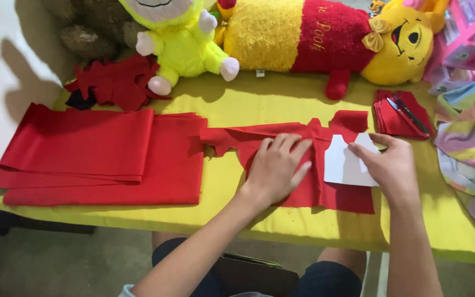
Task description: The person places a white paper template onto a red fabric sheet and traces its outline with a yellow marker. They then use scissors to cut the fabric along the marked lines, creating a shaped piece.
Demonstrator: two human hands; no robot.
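We see the left hand point(275, 168) at frame centre, palm down, fingers spread and flat, pressing on the red cloth piece point(303, 165); it grips nothing, just holds the cloth down. Forearm comes up from the lower middle of the frame, angled to the upper right. The right hand point(394, 165) sits right of centre, fingers bent a little, fingertips resting on the white paper template point(347, 162); thumb side we cannot tell for sure, it looks like pressing rather than pinching. Right forearm rises nearly straight from the bottom edge.

The template lies on the right part of the red cloth piece, just beside the left hand. The cloth piece lies across the middle of the yellow table point(259, 104), with jagged cut edges at its left end.

Left of frame: a folded red fabric stack point(105, 157), touching the cut piece. Upper left: red scraps point(114, 82). Upper right: a small pile of cut red pieces point(394, 118) with scissors point(410, 115) on top. Along the top edge: a yellow-green plush toy point(185, 47) and a yellow-and-red bear plush point(325, 36). Far right: striped cloth point(471, 137).
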